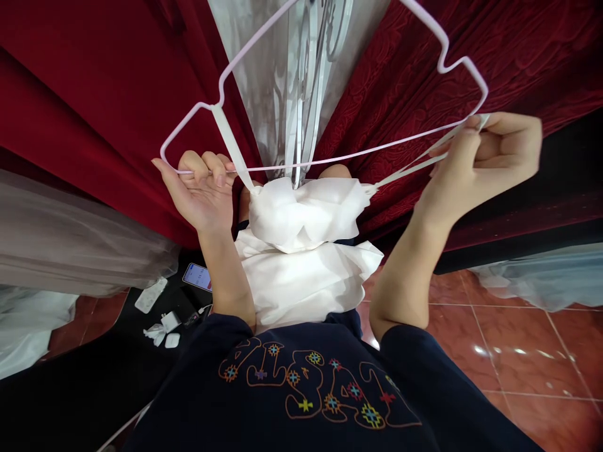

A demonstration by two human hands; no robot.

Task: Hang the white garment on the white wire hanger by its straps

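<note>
A pale pink clothes hanger [367,152] is held up in front of me, its top cut off by the frame edge. My left hand [205,188] has its fingers curled round the hanger's lower left bar. One strap of a white ruffled garment [306,213] is looped over the hanger's left notch. My right hand [490,144] pinches the other strap [414,166] near the hanger's lower right corner, pulling it taut. From the straps the garment hangs down over my lap.
Dark red curtains [117,75] hang on both sides, with a silvery metal grille [306,81] between them. A phone [196,276], a white charger [170,321] and other small items lie on a black surface at left. Red floor tiles [513,339] show at right.
</note>
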